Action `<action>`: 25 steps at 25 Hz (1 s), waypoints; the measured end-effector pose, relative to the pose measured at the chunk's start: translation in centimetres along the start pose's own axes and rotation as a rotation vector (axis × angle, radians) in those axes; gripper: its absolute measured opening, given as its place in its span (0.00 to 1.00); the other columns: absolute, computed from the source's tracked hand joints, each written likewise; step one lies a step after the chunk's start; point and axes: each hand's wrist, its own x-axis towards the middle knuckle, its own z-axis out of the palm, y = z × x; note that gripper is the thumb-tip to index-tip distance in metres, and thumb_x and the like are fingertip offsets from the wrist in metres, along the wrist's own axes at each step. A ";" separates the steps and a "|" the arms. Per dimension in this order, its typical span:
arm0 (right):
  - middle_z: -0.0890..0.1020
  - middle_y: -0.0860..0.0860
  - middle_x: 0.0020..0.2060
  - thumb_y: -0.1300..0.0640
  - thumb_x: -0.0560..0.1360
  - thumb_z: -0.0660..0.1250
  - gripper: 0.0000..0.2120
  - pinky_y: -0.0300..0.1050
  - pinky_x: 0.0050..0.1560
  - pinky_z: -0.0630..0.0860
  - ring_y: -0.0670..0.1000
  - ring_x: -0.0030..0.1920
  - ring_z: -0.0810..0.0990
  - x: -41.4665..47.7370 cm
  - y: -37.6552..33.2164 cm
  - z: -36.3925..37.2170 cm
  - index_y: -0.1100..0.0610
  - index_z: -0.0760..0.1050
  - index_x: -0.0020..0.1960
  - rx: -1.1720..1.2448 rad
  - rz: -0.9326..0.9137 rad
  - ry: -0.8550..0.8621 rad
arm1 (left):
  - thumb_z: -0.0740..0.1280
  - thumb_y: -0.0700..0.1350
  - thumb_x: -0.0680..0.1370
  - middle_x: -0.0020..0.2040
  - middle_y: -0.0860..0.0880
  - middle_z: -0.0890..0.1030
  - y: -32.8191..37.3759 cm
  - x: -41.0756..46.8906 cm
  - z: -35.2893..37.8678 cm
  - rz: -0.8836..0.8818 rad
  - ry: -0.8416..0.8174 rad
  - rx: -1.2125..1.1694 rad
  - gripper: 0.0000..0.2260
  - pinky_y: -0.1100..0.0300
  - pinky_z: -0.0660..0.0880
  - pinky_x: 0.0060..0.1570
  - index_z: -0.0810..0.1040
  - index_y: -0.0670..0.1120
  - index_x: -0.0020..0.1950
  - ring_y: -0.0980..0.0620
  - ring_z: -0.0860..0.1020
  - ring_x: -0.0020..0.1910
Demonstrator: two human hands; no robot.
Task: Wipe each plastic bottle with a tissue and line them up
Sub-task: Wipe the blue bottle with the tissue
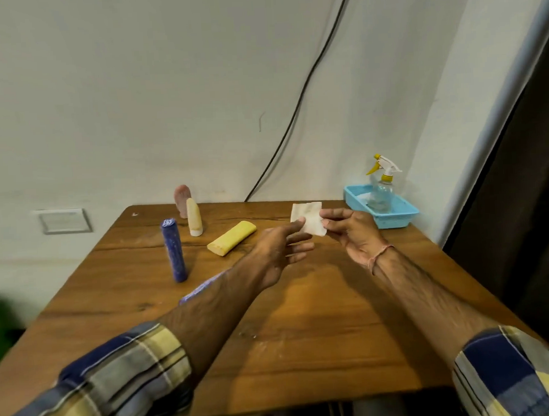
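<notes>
Left hand and right hand pinch the square white tissue, with the yellow plastic bottle lying leftward, nearest the left grip.

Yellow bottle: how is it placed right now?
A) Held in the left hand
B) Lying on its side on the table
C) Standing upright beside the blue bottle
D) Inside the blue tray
B: the yellow bottle lies flat on the table, while the left hand and right hand pinch only the tissue.
</notes>
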 end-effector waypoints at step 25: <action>0.84 0.46 0.46 0.61 0.72 0.74 0.08 0.44 0.50 0.79 0.48 0.48 0.82 -3.7 12.1 5.0 0.52 0.80 0.49 -0.675 -0.234 0.197 | 0.81 0.50 0.68 0.40 0.55 0.83 -5.1 -8.0 -19.1 0.201 0.579 0.998 0.11 0.57 0.78 0.44 0.82 0.53 0.46 0.55 0.82 0.42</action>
